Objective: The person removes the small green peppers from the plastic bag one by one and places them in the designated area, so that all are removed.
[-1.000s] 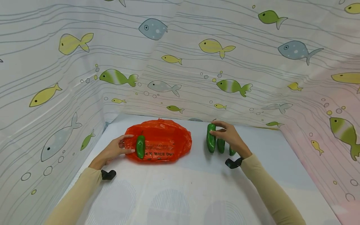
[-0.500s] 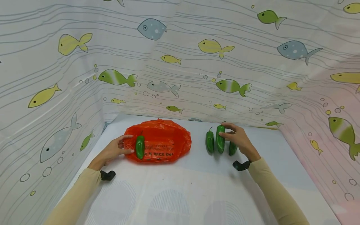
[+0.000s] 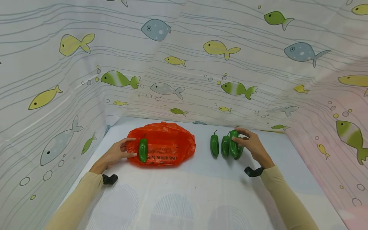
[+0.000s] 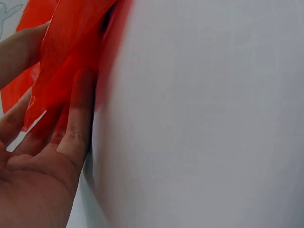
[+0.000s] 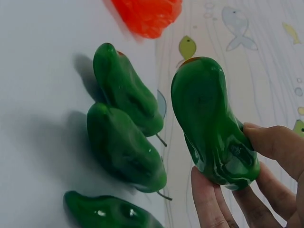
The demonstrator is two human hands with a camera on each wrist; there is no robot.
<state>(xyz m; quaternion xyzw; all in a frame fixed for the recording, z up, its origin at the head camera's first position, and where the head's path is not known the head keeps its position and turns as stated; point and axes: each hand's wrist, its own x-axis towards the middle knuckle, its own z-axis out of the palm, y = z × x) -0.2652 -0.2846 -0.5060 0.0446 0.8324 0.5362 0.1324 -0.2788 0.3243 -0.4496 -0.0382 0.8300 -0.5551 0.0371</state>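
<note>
My right hand pinches a green chili pepper between thumb and fingers, upright above the table. In the right wrist view the held pepper is apart from the others. Behind it, one pepper is mostly hidden. Two more peppers lie to its left, stems pointing away. At the left, a red plastic bag lies with its mouth spread, and another green pepper is in it. My left hand touches the bag's left edge with fingers spread; some fingers show through the red plastic.
A white table with faint grey circles carries everything. Cloth walls printed with fish rise at the back and both sides. A black wrist strap piece sits under each wrist.
My right hand has moved right with the held pepper, passing in front of the lying peppers and uncovering the two on the left. The left hand and the bag stay where they were.
</note>
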